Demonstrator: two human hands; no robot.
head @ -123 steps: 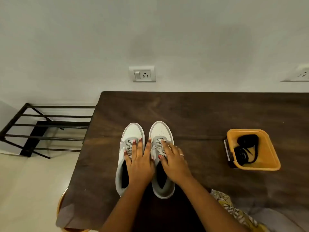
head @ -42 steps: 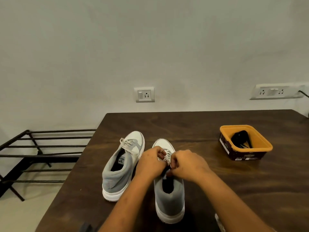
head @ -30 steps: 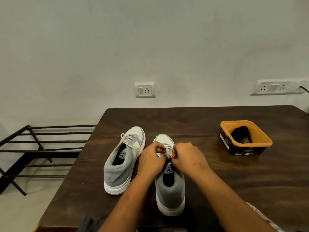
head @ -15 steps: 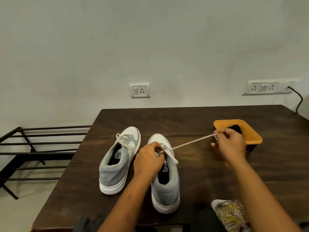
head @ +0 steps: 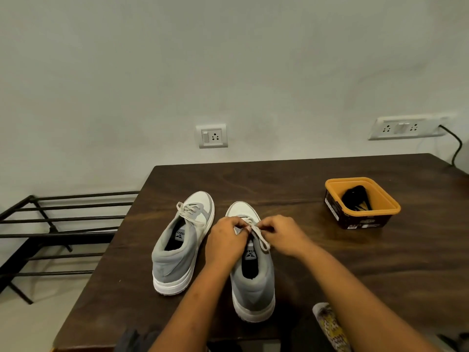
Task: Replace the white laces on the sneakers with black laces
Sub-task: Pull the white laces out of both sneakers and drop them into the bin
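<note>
White laces lie knotted on the left sneaker, which has a grey fabric heel and a smooth white toe, on the dark wood counter; left grip and right grip, fingers curled, both pinch the flat lace of the right sneaker; far right, a square orange tub holds coiled black laces.

Dark wood-grain table (matt); grey cloth sneakers; smooth orange plastic tub.

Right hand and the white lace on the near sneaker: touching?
Touching. Head view: the right hand pinches the white lace over the sneaker, and the loose end trails down from that hand.
</note>
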